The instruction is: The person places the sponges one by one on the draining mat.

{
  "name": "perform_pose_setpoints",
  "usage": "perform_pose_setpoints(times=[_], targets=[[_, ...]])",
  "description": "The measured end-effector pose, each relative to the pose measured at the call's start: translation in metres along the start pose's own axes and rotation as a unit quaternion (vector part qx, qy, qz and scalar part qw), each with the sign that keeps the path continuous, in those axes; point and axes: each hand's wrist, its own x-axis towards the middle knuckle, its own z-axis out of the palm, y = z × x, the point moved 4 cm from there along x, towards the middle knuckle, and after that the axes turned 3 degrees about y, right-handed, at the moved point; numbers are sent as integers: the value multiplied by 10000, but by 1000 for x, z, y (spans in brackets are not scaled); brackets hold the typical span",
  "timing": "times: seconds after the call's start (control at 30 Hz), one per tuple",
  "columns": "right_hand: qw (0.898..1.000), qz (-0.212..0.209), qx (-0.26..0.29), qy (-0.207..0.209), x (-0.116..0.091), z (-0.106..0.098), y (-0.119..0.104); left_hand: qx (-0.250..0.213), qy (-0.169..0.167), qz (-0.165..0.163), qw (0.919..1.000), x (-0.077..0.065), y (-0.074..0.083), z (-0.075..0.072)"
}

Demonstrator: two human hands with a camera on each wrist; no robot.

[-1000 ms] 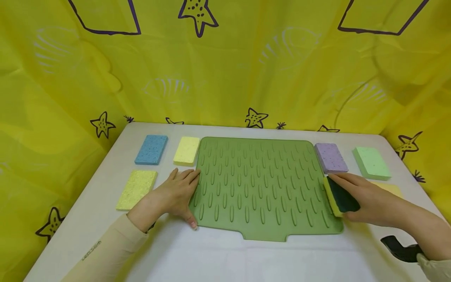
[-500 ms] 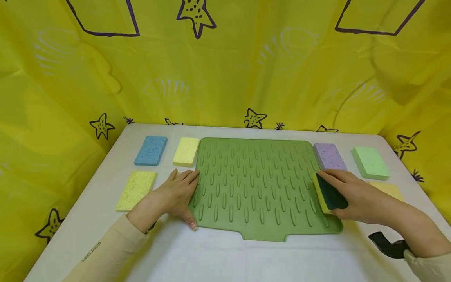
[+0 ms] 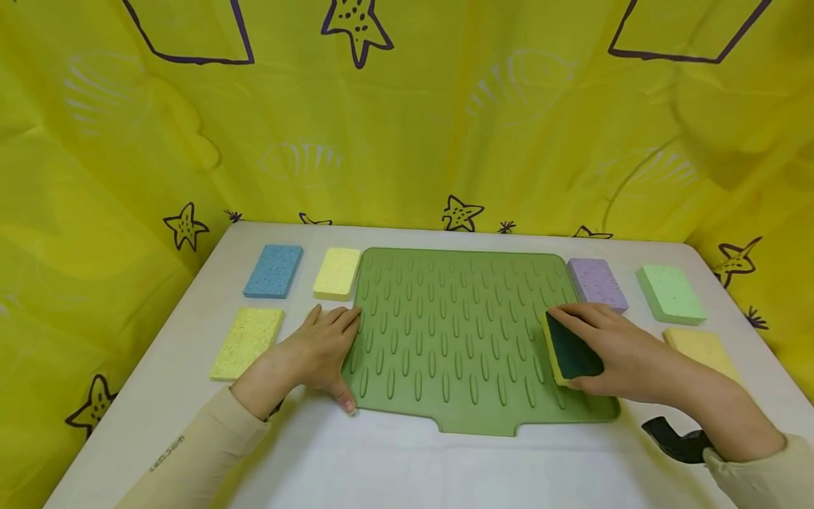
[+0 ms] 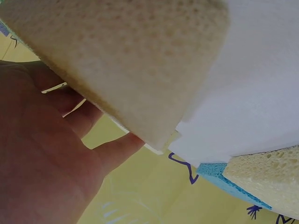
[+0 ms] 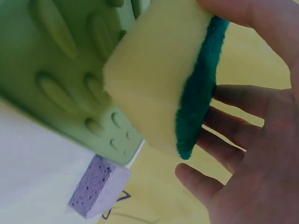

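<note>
My right hand (image 3: 629, 353) grips a scrub sponge (image 3: 572, 348) tilted over the right part of a green ridged mat (image 3: 458, 339). Its dark green scouring side (image 5: 205, 84) faces my palm, its yellow foam the mat. At the mat's left edge, my left hand (image 3: 318, 350) arches with thumb and fingers spread apart and fingertips right at the rim. Beneath the left palm a beige porous sponge (image 4: 135, 60) appears in the left wrist view, the fingers (image 4: 119, 151) passing behind its edge. The head view hides this sponge under the hand.
Left of the mat lie a blue sponge (image 3: 273, 271), a pale yellow one (image 3: 337, 272) and a yellow-green one (image 3: 248, 343). On the right are purple (image 3: 596, 284), mint green (image 3: 670, 293) and light orange (image 3: 702, 352) sponges. A yellow curtain (image 3: 407, 127) hangs behind the white table (image 3: 381, 474).
My right hand has carried the scrub sponge leftward, from the mat's right edge further in over its ridges, uncovering more of the light orange sponge. The left hand stays in place.
</note>
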Motion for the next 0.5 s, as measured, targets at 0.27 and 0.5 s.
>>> perform_pose_setpoints(times=[0.27, 0.5], targets=[[9996, -263, 78, 121, 13, 3, -16, -9, -3, 3, 10000, -1, 0, 0], [9995, -300, 93, 50, 22, 7, -25, 20, 9, -3, 10000, -1, -1, 0]])
